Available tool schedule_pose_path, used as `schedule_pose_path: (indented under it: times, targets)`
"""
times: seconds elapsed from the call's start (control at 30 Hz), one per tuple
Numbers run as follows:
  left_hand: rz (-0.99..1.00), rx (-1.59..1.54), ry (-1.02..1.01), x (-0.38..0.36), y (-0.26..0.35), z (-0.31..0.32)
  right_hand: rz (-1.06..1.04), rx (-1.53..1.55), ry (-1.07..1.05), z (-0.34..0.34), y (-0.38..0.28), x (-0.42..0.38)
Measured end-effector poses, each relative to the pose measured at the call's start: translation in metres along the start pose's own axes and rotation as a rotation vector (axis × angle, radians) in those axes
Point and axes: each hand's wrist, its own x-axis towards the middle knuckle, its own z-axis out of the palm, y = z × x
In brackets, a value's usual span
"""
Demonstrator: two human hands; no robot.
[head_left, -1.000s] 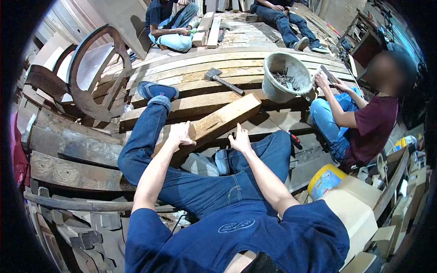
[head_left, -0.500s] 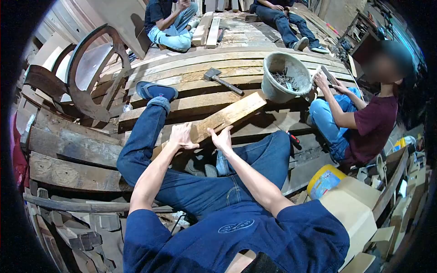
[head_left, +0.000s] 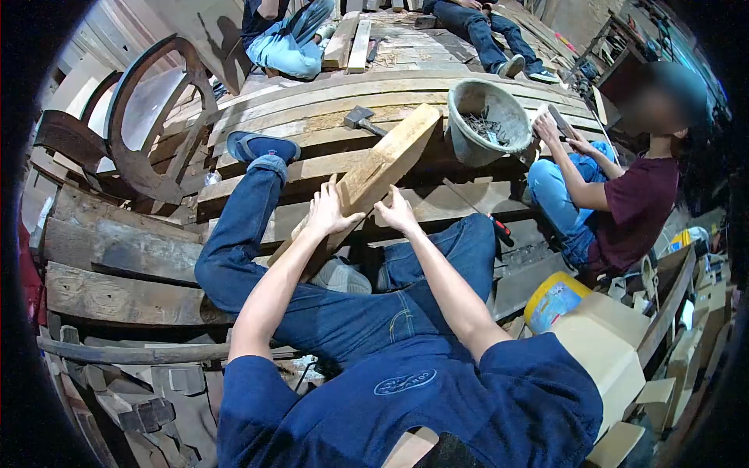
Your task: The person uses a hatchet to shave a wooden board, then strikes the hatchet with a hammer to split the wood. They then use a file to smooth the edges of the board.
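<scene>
A thick wooden board [head_left: 388, 160] slants up and away from my lap, its far end raised above the planks. My left hand [head_left: 331, 212] grips its left side, the thumb across the near part and the fingers along the edge. On the opposite side my right hand [head_left: 398, 214] has its fingers curled at the board's right edge. The lower end of the board runs down between my legs, partly hidden by my left forearm. Behind the board lies a hammer [head_left: 362, 119], its handle partly covered.
A bucket of nails [head_left: 485, 129] stands beyond the board. A person [head_left: 624, 191] sits at right, holding a tool. Two other people sit at the back. A red-handled tool [head_left: 503, 232] lies by my knee, a yellow-rimmed tub [head_left: 555, 300] behind it. Curved wooden frames [head_left: 160, 117] stand at left.
The board's far end has swung up and to the left, now steeper. My left hand has shifted right and up with it, and my right hand slightly right and up.
</scene>
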Motion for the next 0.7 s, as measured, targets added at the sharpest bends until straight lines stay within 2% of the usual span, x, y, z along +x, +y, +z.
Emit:
schedule_pose_path:
  times: [0.03,0.13,0.23,0.3,0.4,0.43,0.57,0.7]
  targets:
    - [0.017,0.034,0.011,0.001,-0.011,0.007,0.101,0.069,-0.072,-0.006,-0.007,-0.009]
    - [-0.047,0.044,-0.021,0.003,-0.035,0.023,0.015,-0.012,-0.011,0.006,0.03,-0.016]
    - [-0.048,0.051,-0.007,-0.002,-0.044,0.03,0.103,-0.005,-0.061,0.003,0.05,-0.028]
    - [-0.012,0.008,0.048,-0.007,-0.043,0.027,0.11,-0.002,-0.066,0.0,0.059,-0.03]
    - [-0.019,0.013,0.025,-0.01,-0.035,0.019,0.144,-0.056,-0.064,-0.005,0.074,-0.026]
    - [0.013,0.073,0.107,-0.01,-0.036,0.027,0.091,-0.064,-0.006,-0.003,0.078,-0.027]
    - [0.08,0.154,0.161,-0.012,-0.031,0.023,0.075,-0.016,0.009,-0.006,0.084,-0.023]
    - [0.075,0.254,0.121,-0.008,-0.035,0.02,0.103,0.0,0.015,-0.011,0.074,-0.029]
